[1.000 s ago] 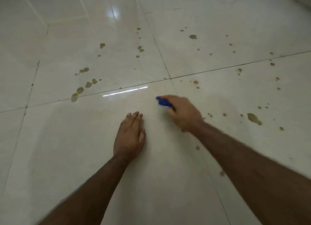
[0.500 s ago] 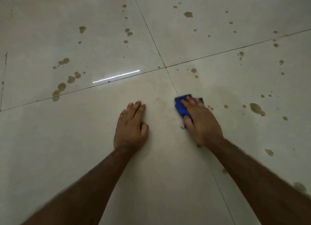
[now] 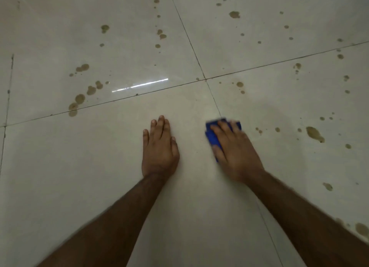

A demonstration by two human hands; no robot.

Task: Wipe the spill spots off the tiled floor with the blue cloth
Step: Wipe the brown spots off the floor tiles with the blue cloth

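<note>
My right hand (image 3: 234,150) presses flat on a folded blue cloth (image 3: 212,136) on the pale tiled floor (image 3: 79,177), just right of a grout line. Only the cloth's left and far edges show around my fingers. My left hand (image 3: 159,149) lies palm down on the tile beside it, fingers together, holding nothing. Brown spill spots dot the floor: a large one (image 3: 314,134) to the right of the cloth, small ones (image 3: 259,130) close by it, a chain of blots (image 3: 79,99) at far left, more spots (image 3: 239,84) beyond the cloth.
Dark grout lines cross at a junction (image 3: 205,79) ahead of my hands. A bright light streak (image 3: 139,85) reflects on the glossy tile. Further spots sit at the lower right edge (image 3: 361,228) and across the far tiles (image 3: 234,14).
The right hand went from gripping the cloth bunched near the grout line to pressing it flat and sliding it right and nearer. The view tilted down. The left hand stayed planted.
</note>
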